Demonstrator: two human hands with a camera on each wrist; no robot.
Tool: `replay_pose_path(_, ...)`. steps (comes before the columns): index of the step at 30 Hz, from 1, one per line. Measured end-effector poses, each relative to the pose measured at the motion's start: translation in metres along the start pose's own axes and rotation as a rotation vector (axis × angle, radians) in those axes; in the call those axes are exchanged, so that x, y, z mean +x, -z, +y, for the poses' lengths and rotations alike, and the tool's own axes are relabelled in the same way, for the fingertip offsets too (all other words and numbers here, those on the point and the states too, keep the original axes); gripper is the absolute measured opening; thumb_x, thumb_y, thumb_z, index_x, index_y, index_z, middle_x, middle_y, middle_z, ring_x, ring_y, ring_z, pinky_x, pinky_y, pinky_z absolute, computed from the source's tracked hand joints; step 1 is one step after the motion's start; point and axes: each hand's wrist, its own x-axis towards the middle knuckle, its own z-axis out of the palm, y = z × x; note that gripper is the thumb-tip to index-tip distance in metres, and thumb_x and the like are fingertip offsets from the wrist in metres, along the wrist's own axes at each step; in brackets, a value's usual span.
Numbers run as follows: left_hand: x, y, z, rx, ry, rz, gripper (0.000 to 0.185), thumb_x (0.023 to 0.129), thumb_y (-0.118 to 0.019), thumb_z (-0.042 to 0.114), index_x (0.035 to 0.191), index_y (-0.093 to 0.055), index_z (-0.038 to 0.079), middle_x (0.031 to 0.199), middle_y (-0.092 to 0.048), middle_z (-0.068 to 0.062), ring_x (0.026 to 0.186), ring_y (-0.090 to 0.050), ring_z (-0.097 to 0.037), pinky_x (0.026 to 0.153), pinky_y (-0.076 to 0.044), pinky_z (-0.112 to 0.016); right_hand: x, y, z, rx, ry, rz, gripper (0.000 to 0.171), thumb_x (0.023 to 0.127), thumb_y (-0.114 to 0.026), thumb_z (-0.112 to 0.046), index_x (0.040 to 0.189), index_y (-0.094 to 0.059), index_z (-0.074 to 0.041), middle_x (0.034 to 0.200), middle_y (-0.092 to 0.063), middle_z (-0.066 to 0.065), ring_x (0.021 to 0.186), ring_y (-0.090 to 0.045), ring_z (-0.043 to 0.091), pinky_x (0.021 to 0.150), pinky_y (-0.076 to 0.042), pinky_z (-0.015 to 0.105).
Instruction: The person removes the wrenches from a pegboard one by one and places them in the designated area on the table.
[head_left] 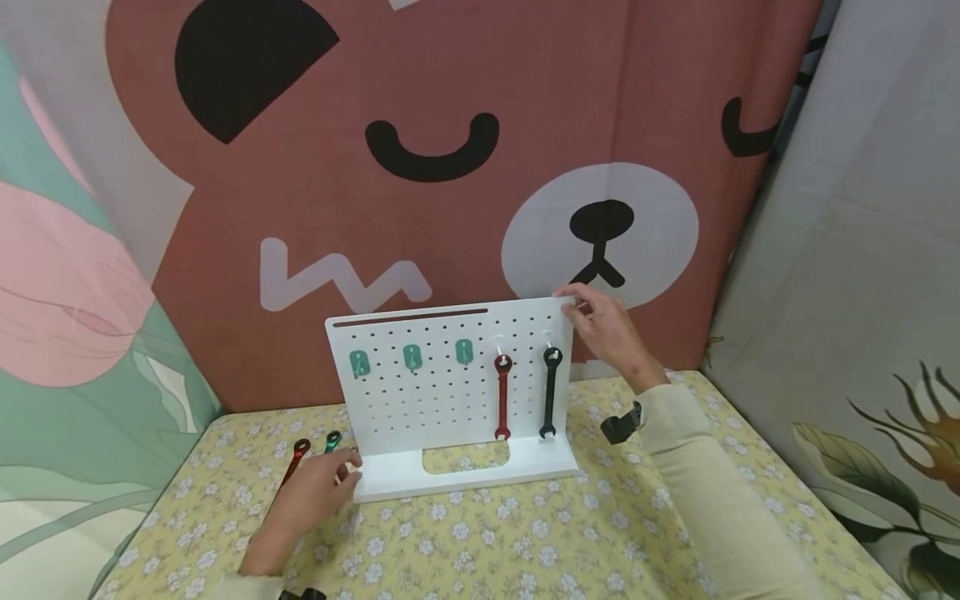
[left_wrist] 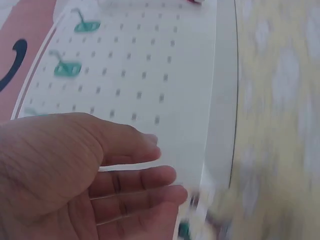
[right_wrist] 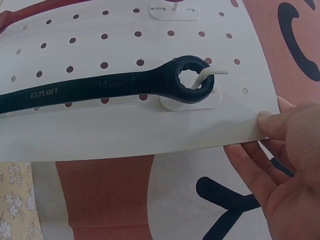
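A white pegboard (head_left: pixel 450 392) stands upright on its base on the table. At its upper right corner, my right hand (right_wrist: pixel 295 155) pinches the edge, thumb in front and fingers behind. My left hand (head_left: pixel 318 492) holds the lower left edge; in the left wrist view the thumb (left_wrist: pixel 135 145) lies over the front face and the other fingers lie beside the edge. A red wrench (head_left: pixel 503 398) and a dark green wrench (right_wrist: pixel 115 85) hang from white hooks on the board's right side. Three green hooks (head_left: pixel 412 357) on the left bear nothing.
Left of the board, a red wrench (head_left: pixel 302 450) and a green wrench (head_left: pixel 332 440) lie on the table, partly hidden by my left hand. A yellow floral cloth (head_left: pixel 495 533) covers the table. Behind stands a curtain (head_left: pixel 300 200) with a bear print.
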Motion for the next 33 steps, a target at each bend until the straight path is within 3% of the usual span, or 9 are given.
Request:
replay_pose_path(12,0.032,-0.052,0.06,-0.144,-0.265,0.056,0.012,0.096,-0.073,0.007,0.109,-0.073,0.006,0.092,-0.068,0.003,0.081,-0.066,-0.014,0.07,-0.057,-0.032,-0.001,-0.003,0.001,0.001,-0.007,-0.005,0.025,0.107,-0.059,-0.014,0.131,-0.066,-0.013,0.123,-0.069,0.016,0.103,-0.068,0.037,0.078,-0.059,0.051)
replay_pose_path(16,0.04,-0.068,0.076,-0.313,-0.327,0.033,0.021,0.1,-0.069,0.01,0.12,-0.071,0.005,0.108,-0.071,-0.007,0.094,-0.069,-0.02,0.079,-0.059,-0.033,-0.001,-0.003,0.001,0.003,-0.009,0.002,0.025,0.106,-0.06,-0.013,0.13,-0.066,-0.012,0.124,-0.069,0.016,0.103,-0.068,0.038,0.078,-0.058,0.052)
replay_pose_path(21,0.047,-0.087,0.092,-0.507,-0.36,-0.003,0.036,0.102,-0.067,0.013,0.135,-0.063,0.001,0.129,-0.066,-0.017,0.114,-0.065,-0.031,0.094,-0.056,-0.044,-0.001,-0.004,0.0,0.004,-0.011,-0.005,0.025,0.107,-0.059,-0.013,0.131,-0.066,-0.013,0.124,-0.068,0.015,0.104,-0.068,0.037,0.08,-0.058,0.053)
replay_pose_path(26,0.057,-0.101,0.102,-0.55,-0.347,0.019,0.041,0.102,-0.067,0.011,0.14,-0.06,0.001,0.137,-0.061,-0.015,0.122,-0.061,-0.034,0.099,-0.053,-0.049,-0.002,-0.004,0.0,0.001,-0.013,-0.004,0.025,0.107,-0.059,-0.013,0.131,-0.066,-0.013,0.124,-0.069,0.016,0.105,-0.068,0.038,0.08,-0.058,0.053)
replay_pose_path(33,0.073,-0.106,0.119,-0.611,-0.303,0.056,0.044,0.099,-0.07,0.01,0.141,-0.059,0.004,0.141,-0.059,-0.013,0.126,-0.059,-0.033,0.103,-0.05,-0.048,-0.001,-0.004,-0.002,-0.003,-0.029,0.016,0.025,0.106,-0.06,-0.013,0.13,-0.066,-0.013,0.123,-0.068,0.017,0.105,-0.067,0.038,0.079,-0.058,0.054)
